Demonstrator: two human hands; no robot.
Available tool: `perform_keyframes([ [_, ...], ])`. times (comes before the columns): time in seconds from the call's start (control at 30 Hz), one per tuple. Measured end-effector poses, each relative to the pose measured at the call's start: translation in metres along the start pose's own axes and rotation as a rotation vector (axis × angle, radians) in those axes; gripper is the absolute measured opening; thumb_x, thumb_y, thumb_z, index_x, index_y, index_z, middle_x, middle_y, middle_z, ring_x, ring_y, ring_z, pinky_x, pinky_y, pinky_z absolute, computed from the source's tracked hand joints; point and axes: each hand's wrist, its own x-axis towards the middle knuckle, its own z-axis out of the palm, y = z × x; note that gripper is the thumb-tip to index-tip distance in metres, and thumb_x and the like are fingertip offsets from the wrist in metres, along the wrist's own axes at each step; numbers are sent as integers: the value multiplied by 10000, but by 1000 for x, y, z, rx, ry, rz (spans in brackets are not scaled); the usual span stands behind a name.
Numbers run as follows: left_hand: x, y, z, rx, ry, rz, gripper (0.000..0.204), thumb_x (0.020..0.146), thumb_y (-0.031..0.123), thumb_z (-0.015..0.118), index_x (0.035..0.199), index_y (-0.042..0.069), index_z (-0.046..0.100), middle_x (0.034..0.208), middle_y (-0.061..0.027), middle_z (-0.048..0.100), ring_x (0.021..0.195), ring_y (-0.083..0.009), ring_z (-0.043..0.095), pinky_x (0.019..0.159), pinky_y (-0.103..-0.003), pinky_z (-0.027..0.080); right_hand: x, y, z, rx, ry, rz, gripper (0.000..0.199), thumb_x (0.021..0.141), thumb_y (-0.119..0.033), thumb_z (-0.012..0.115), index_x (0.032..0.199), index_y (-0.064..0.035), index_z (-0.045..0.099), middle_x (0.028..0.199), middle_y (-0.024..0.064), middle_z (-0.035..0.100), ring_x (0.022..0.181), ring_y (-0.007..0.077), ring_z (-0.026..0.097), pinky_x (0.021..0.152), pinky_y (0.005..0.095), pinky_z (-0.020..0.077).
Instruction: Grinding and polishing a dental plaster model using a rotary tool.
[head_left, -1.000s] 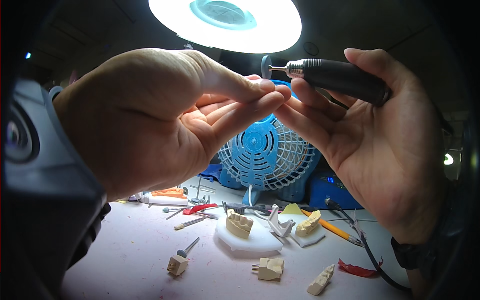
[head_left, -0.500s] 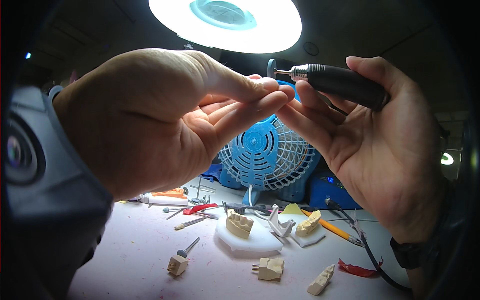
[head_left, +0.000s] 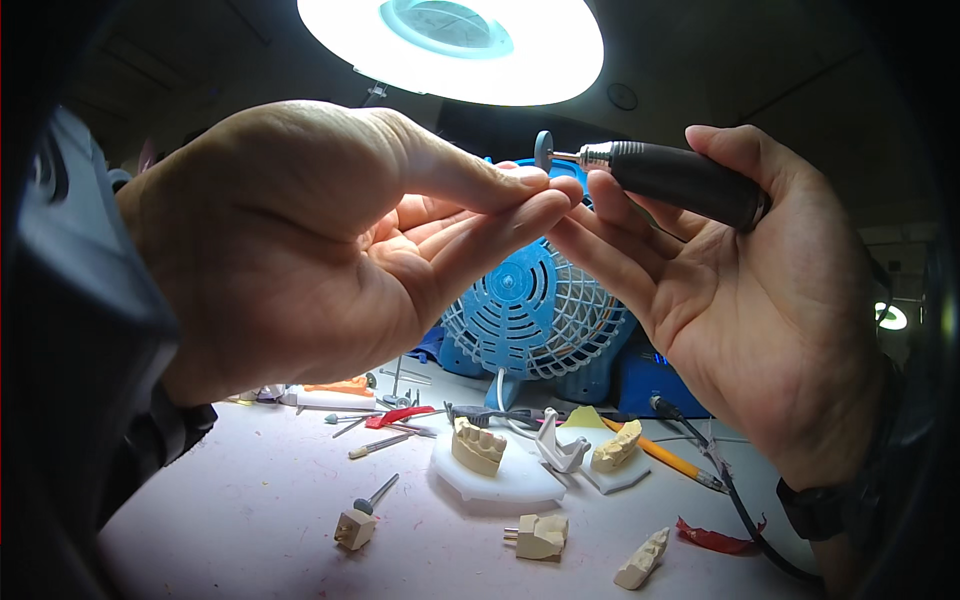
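Note:
My right hand (head_left: 770,290) is wrapped around a black rotary handpiece (head_left: 685,182), which lies nearly level and points left. At its metal tip sits a thin grey-blue grinding disc (head_left: 543,152) on a shank. Just left of the disc, the thumb and fingers of my left hand (head_left: 310,230) are pressed together in a pinch. Whatever lies between them is hidden. The fingertips of both hands meet below the disc.
A blue fan (head_left: 512,285) stands behind the hands, under a ring lamp (head_left: 545,50). On the table lie a dental model (head_left: 478,447) on a white plate (head_left: 500,487), loose plaster pieces (head_left: 541,537), burs (head_left: 380,446), an orange pencil (head_left: 680,465) and a black cable (head_left: 735,500).
Both hands have shifted slightly, and the handpiece and disc sit a little lower. My left forearm has moved, showing more of the dark wrist strap. The table items have stayed put.

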Motion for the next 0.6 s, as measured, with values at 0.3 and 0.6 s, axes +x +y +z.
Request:
perform_keyframes([
  [0.3, -2, 3, -1, 148, -25, 48, 335, 955, -78, 658, 1236, -109, 479, 1184, -228, 601, 1071, -276, 737, 922, -290, 662, -1, -8, 9, 19, 145, 66, 351, 978, -195, 610, 1103, 114, 498, 1106, 257, 623, 1030, 328, 720, 1064, 544, 574],
  [0.6, -14, -10, 21, 255, -84, 159, 398, 933, -75, 693, 1250, -139, 461, 1267, -255, 537, 1071, -275, 739, 891, -281, 670, 2, -7, 7, 133, 179, 98, 365, 990, -212, 593, 1104, 120, 497, 1073, 257, 634, 1052, 331, 711, 1104, 573, 533],
])
